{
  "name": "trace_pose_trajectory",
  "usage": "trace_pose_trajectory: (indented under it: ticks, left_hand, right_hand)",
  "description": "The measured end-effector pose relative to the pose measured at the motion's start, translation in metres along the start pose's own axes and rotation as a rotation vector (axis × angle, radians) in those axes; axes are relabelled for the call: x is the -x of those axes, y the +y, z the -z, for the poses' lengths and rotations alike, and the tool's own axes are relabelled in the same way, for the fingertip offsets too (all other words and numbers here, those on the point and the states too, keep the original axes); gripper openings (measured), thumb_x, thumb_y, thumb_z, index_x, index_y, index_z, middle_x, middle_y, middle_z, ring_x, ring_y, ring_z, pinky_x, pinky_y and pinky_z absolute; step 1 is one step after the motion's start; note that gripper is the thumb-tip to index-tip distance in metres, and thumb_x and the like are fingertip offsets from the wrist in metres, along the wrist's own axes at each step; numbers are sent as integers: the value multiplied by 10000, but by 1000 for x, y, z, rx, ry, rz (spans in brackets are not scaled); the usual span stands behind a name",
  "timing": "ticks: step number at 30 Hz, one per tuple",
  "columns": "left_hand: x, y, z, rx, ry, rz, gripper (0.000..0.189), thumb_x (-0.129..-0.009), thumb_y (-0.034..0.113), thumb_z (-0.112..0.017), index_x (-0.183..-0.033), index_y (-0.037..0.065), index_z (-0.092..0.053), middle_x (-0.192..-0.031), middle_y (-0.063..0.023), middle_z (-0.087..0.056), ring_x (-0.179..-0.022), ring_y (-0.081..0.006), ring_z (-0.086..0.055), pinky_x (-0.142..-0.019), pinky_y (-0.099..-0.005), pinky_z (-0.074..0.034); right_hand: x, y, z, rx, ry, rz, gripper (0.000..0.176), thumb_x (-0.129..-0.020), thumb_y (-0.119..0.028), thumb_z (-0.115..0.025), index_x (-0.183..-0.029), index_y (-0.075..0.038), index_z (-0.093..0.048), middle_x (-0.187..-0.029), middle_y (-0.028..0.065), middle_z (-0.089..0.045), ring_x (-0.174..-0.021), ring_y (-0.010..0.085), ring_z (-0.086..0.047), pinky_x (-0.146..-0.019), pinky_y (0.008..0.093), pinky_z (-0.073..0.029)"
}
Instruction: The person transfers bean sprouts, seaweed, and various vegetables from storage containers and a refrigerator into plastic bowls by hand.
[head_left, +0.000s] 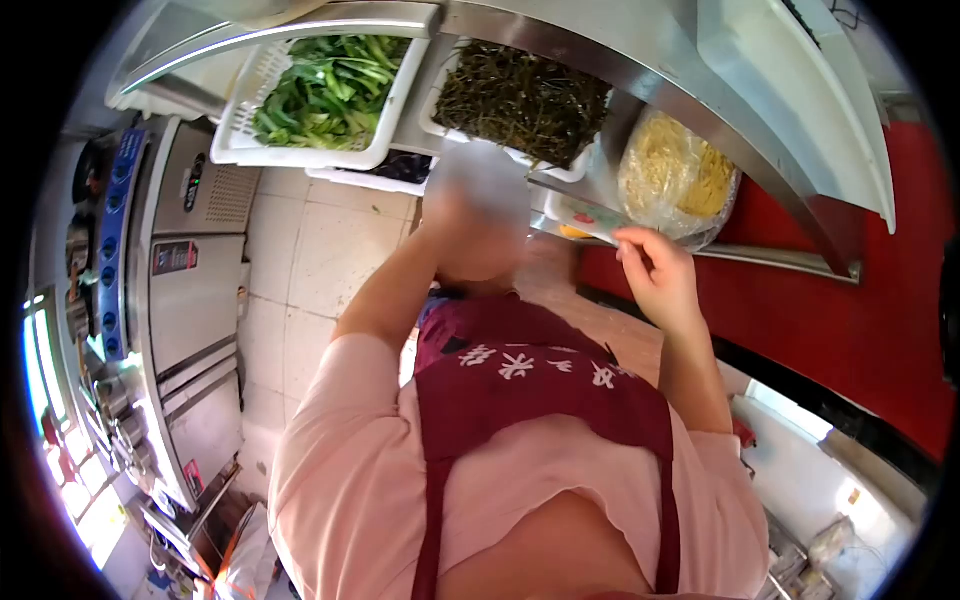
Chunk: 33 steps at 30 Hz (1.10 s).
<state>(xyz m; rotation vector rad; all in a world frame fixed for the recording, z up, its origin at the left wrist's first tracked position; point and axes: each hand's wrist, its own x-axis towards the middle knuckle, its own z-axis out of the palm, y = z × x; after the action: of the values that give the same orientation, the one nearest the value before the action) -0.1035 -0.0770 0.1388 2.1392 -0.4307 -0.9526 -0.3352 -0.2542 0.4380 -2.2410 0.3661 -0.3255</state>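
Note:
My right hand [657, 278] is closed, thumb and fingers pinched at the end of a flat, whitish package with a coloured print [588, 216]. Just above it, a clear plastic bag of yellow strands [676, 170] lies on the metal shelf. My left hand [458, 222] is mostly lost behind a grey blurred patch, so its fingers and anything in them cannot be made out. It is nearest to a white basket of dark green, seaweed-like strips [520, 98].
At upper left stands a white basket of green leafy vegetables [335, 95]. A steel rail [640, 75] crosses above the shelf. Left of me is a stainless cabinet [195, 270] beside a stove with blue knobs [118, 240]. A red surface [840, 320] lies at right.

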Motion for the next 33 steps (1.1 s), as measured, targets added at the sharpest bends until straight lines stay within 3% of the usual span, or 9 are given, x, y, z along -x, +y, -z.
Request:
trace_pose_trajectory:
  ticks: [4,7,15,19,21,23,27,30,33]
  left_hand:
    - [-90,-19,-52,-60,498,28,433,-703,333,-753,-956,6,-624,-923,-215,-654,-876,-323,-645,-786,-387,-502]
    - [-111,-9,-56,-196,469,220,541,-679,362,-757,-1086,34,-616,-1114,-196,-606,-1046,-322,-581,-888,-392,-468]
    - [-196,-92,-87,-653,440,-122,340,-892,332,-450,-1089,127,-638,-1090,-96,-647,-998,-264,-619,-825,-363,-499]
    - [-239,-139,-108,-250,558,-140,344,-894,340,-448,-1105,139,-631,-1091,-84,-648,-1020,-250,-611,-846,-347,-491]
    - [-245,-143,-111,-101,619,-245,347,-895,343,-447,-1109,140,-629,-1092,-81,-648,-1026,-248,-608,-850,-345,-489]
    - [-229,-132,-108,496,534,-86,354,-895,340,-446,-1134,142,-616,-1099,-79,-645,-1042,-242,-601,-864,-339,-483]
    - [-226,-127,-102,495,488,-279,364,-908,300,-430,-1194,129,-575,-1233,-77,-575,-1076,-233,-582,-881,-350,-475]
    - [-166,-49,-62,-757,341,-54,370,-912,287,-423,-1223,134,-552,-1275,-75,-544,-1111,-235,-561,-900,-351,-464]
    - [-183,-70,-64,-846,347,-155,372,-911,276,-427,-1244,151,-536,-1283,-73,-537,-1123,-246,-553,-907,-353,-462]
  right_hand:
    - [28,16,21,125,7,-54,120,-813,-7,-601,-927,-23,-635,-804,127,-633,-640,214,-594,-578,282,-472]
    - [50,37,32,145,53,-112,130,-793,15,-608,-916,-16,-633,-814,141,-636,-687,244,-621,-602,299,-487]
    - [79,74,49,133,97,-198,134,-788,4,-615,-919,-12,-634,-847,153,-649,-742,287,-640,-663,334,-507]
    - [77,83,53,156,104,-186,137,-788,4,-612,-923,-11,-633,-852,157,-651,-756,299,-641,-675,341,-510]
    - [73,89,55,167,112,-143,120,-838,23,-576,-945,4,-628,-783,96,-622,-664,120,-598,-599,241,-480]
    - [65,92,61,160,143,-205,129,-820,8,-591,-943,1,-627,-820,128,-637,-712,187,-626,-636,276,-494]
    - [40,100,75,154,218,-306,131,-831,-32,-592,-956,-20,-628,-832,156,-650,-720,207,-644,-636,278,-494]
    - [21,116,78,118,299,-287,125,-844,-47,-583,-956,-18,-629,-788,116,-647,-674,149,-602,-624,259,-474]
    - [4,122,82,70,337,-310,127,-845,-46,-577,-957,-16,-630,-775,89,-644,-668,132,-582,-631,252,-468]
